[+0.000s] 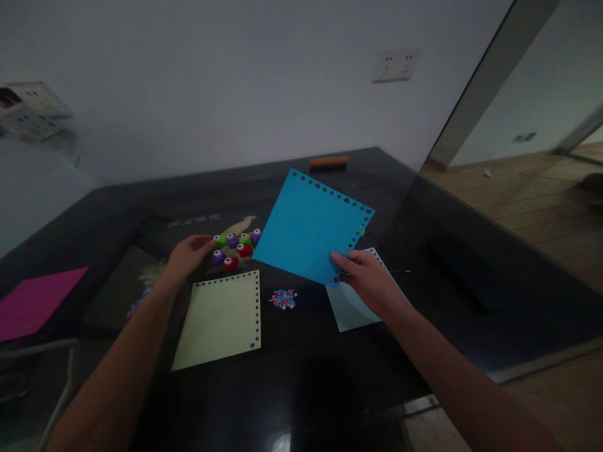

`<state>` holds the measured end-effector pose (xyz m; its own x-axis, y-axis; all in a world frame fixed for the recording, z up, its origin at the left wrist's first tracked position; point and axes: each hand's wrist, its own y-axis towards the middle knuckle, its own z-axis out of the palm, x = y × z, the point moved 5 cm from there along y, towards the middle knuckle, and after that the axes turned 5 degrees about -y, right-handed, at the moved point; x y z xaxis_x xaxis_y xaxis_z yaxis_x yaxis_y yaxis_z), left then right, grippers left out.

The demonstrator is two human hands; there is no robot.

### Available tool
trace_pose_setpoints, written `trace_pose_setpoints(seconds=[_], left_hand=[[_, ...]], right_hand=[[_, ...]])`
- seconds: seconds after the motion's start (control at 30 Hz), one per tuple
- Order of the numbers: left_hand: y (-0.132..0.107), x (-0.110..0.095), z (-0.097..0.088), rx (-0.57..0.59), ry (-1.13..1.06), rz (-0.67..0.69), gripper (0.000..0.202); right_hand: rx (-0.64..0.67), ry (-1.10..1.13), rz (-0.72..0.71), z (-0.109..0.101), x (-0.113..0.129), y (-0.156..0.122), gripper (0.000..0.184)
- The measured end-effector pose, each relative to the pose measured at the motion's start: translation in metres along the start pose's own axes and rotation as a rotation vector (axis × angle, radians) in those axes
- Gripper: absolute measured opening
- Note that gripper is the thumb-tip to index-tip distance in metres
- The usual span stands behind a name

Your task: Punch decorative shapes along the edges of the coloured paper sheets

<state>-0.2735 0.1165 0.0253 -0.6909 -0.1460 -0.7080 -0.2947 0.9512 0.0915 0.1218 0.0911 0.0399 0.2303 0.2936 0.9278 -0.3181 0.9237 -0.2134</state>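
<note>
My right hand (365,273) is closed on a blue sheet of paper (306,229), pinching its lower right edge and holding it tilted above the table. Small hearts and flower shapes are cut along two of its edges. My left hand (188,254) reaches to a cluster of small craft punches in green, purple and red (230,263), its stretched fingertips at the leftmost green punch (219,241). Nearer to me lies a pale yellow sheet (221,320) with shapes cut along its top and right edges. A pale blue sheet (351,307) lies partly hidden under my right hand.
Punched paper bits (284,299) form a small pile on the dark glossy table (292,358). A pink sheet (38,301) lies at the left, above a clear tray (70,376). An orange-brown bar (328,162) rests near the wall, below a wall socket (396,65).
</note>
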Motion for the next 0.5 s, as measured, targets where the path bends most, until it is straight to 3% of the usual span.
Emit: trace_pose_setpoints(seconds=[0.23,0.5], left_hand=[[0.029,0.006,0.012,0.027,0.088,-0.081,0.045],[0.025,-0.003,0.01,-0.015,0.092,-0.062,0.037]], right_hand=[[-0.006,-0.004,-0.033,-0.006,-0.001,0.004,0.028],[-0.025,0.014,-0.014,-0.008,0.001,0.005,0.029]])
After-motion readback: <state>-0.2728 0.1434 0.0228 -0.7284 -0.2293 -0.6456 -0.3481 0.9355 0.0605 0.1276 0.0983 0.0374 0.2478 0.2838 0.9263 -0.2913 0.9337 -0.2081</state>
